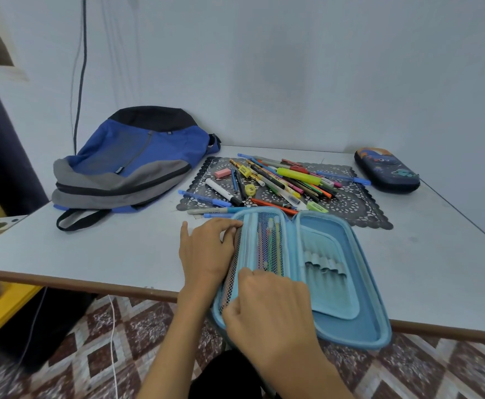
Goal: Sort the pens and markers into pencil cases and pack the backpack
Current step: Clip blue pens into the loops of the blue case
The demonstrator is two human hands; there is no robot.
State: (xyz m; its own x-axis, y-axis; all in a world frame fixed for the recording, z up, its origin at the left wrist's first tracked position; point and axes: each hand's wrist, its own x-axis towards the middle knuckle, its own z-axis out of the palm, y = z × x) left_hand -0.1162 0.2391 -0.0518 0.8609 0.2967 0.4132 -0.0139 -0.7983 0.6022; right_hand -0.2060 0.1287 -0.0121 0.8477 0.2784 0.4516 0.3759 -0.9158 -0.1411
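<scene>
A light blue pencil case (347, 286) lies open at the table's near edge, with several pens under its mesh flap (261, 243). My left hand (206, 250) grips the flap's upper left edge. My right hand (267, 309) presses on the flap's lower end, fingers curled; whether it holds a pen is hidden. A pile of pens and markers (281, 180) lies on a black lace mat (353, 203) behind the case. A blue, grey and black backpack (129, 165) lies flat at the back left. A dark printed pencil case (386, 171) sits shut at the back right.
The white table (91, 249) has a brown front edge, and the open case overhangs it. A pink eraser (222, 173) and a yellow sharpener (250, 190) lie among the pens. A yellow bin (2, 309) stands on the floor at left. A cable (80, 73) hangs down the wall.
</scene>
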